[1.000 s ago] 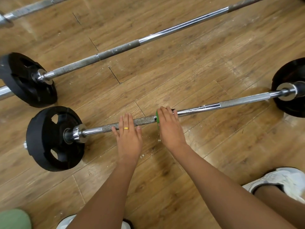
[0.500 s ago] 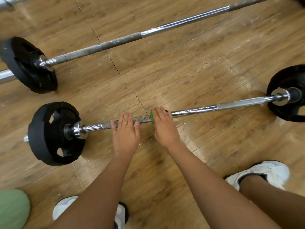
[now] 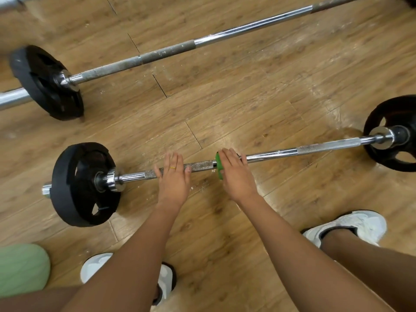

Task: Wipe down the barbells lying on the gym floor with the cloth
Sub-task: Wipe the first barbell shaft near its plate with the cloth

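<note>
The near barbell (image 3: 274, 154) lies across the wooden floor with a black plate at each end. My left hand (image 3: 173, 179) rests on its rough grey knurled section, fingers straight across the bar. My right hand (image 3: 235, 173) grips the bar just to the right, with a green cloth (image 3: 218, 168) wrapped round the bar under its fingers; only the cloth's left edge shows. A second barbell (image 3: 166, 51) lies farther away, running up to the right, with one black plate (image 3: 45, 82) at its left end.
The near bar's plates stand at the left (image 3: 83, 183) and at the right (image 3: 391, 134). A third chrome bar (image 3: 9, 2) shows at the top left corner. My white shoes (image 3: 351, 224) (image 3: 94, 266) stand close behind the bar. A green rounded object (image 3: 20, 269) is at the bottom left.
The view has shifted and pulled back a little. Both hands keep the same places on the near bar.
</note>
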A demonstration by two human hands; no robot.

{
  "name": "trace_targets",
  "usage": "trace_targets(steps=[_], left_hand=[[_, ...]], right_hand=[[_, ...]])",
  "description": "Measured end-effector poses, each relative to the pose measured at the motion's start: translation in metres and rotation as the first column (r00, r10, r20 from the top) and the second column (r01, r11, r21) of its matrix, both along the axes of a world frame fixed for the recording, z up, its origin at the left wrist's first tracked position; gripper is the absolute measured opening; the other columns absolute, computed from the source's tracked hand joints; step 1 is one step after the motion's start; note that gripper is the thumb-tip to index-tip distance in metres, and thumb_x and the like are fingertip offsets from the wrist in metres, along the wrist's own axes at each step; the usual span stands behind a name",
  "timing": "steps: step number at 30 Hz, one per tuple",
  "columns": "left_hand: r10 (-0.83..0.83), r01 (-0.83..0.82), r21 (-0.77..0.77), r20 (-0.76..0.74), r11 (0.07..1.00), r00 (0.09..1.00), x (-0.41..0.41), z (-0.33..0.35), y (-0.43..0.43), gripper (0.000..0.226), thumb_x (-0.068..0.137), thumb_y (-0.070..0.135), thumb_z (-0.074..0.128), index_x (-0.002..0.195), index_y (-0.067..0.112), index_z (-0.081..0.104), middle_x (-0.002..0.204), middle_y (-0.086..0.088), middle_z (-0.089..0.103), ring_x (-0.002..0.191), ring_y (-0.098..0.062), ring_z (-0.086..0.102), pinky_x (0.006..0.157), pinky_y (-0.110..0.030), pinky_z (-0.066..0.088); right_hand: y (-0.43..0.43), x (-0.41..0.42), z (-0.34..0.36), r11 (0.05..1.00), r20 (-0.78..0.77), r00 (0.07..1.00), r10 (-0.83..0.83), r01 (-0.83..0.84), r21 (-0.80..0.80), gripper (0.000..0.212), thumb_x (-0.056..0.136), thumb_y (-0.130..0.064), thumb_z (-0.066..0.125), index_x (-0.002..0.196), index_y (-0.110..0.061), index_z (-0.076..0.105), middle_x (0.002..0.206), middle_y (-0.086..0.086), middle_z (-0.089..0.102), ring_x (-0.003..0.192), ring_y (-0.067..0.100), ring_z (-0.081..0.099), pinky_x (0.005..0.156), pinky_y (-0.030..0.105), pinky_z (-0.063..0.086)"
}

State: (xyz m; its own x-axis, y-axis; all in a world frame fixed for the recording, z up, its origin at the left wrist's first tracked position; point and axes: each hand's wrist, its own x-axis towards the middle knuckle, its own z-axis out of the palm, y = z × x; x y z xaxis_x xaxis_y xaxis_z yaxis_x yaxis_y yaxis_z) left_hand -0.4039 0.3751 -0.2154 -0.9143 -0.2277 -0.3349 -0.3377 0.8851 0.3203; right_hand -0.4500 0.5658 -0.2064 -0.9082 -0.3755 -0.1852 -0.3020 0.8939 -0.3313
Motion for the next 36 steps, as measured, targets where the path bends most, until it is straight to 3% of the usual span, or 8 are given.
trace_targets(steps=[5,10,14,18,23,30,36], left_hand=[[-0.021,0.020,0.022,0.056,1.000,0.998,0.009,0.005,0.000,0.056,0.110,0.035,0.022,0.161,0.015,0.010,0.169,0.001,0.006,0.154,-0.015,-0.012,0.119,-0.052,-0.014],[-0.040,0.040,-0.001,0.063,0.999,0.997,0.022,0.009,0.003,0.057,0.110,0.033,0.021,0.161,0.017,0.003,0.169,0.003,-0.001,0.153,-0.015,-0.016,0.117,-0.048,-0.018],[-0.021,0.022,-0.009,0.035,1.000,0.999,0.032,0.007,0.010,0.057,0.110,0.032,0.022,0.161,0.015,0.003,0.168,0.003,-0.002,0.152,-0.014,-0.018,0.118,-0.049,-0.015],[-0.007,0.007,0.002,0.008,1.000,1.000,0.044,0.002,0.013,0.056,0.110,0.030,0.023,0.161,0.015,0.006,0.169,0.003,0.002,0.153,-0.013,-0.016,0.120,-0.052,-0.012],[0.006,-0.006,0.004,-0.018,1.000,1.000,0.056,0.000,0.019,0.056,0.109,0.025,0.029,0.161,0.014,0.010,0.168,0.003,0.006,0.154,-0.014,-0.012,0.121,-0.054,-0.010],[-0.006,0.006,-0.008,-0.016,1.000,1.000,0.068,-0.001,0.024,0.063,0.107,0.037,0.031,0.161,0.014,0.007,0.169,0.003,0.001,0.152,-0.013,-0.018,0.117,-0.050,-0.016],[-0.021,0.019,-0.053,-0.048,0.998,0.999,0.083,-0.006,0.029,0.068,0.105,0.045,0.033,0.161,0.014,0.009,0.169,0.002,0.000,0.154,-0.014,-0.013,0.119,-0.050,-0.015]], right_hand=[[-0.013,0.018,0.000,0.990,0.001,0.990,-0.138,0.138,-0.040,0.072,0.096,0.001,0.048,0.159,-0.010,0.014,0.166,0.006,0.013,0.154,0.024,0.000,0.118,0.034,-0.017],[0.001,0.025,0.001,0.995,0.027,0.995,-0.095,0.095,-0.013,0.074,0.096,0.000,0.049,0.160,-0.013,0.012,0.167,0.004,0.012,0.154,0.021,-0.002,0.120,0.037,-0.015],[0.008,0.032,0.003,0.976,0.022,0.976,-0.218,0.218,0.012,0.077,0.093,0.002,0.049,0.159,-0.012,0.012,0.167,0.004,0.010,0.154,0.022,-0.003,0.121,0.039,-0.013],[-0.006,0.047,0.003,0.994,0.030,0.994,-0.101,0.102,-0.033,0.085,0.085,0.011,0.049,0.159,-0.010,0.011,0.167,0.007,0.010,0.154,0.025,-0.003,0.122,0.037,-0.012],[-0.001,0.054,-0.002,0.995,-0.017,0.996,0.088,-0.089,-0.048,0.084,0.085,0.005,0.057,0.159,-0.009,0.018,0.165,0.008,0.020,0.154,0.024,0.008,0.121,0.037,-0.011],[0.018,0.069,0.002,0.983,-0.017,0.983,-0.182,0.181,-0.021,0.090,0.082,0.009,0.058,0.159,-0.011,0.015,0.167,0.005,0.012,0.155,0.022,-0.003,0.123,0.038,-0.012],[-0.005,0.084,-0.001,0.999,-0.026,0.999,-0.035,0.035,-0.029,0.085,0.084,0.011,0.053,0.158,-0.009,0.017,0.165,0.009,0.019,0.154,0.025,0.006,0.121,0.039,-0.012]])
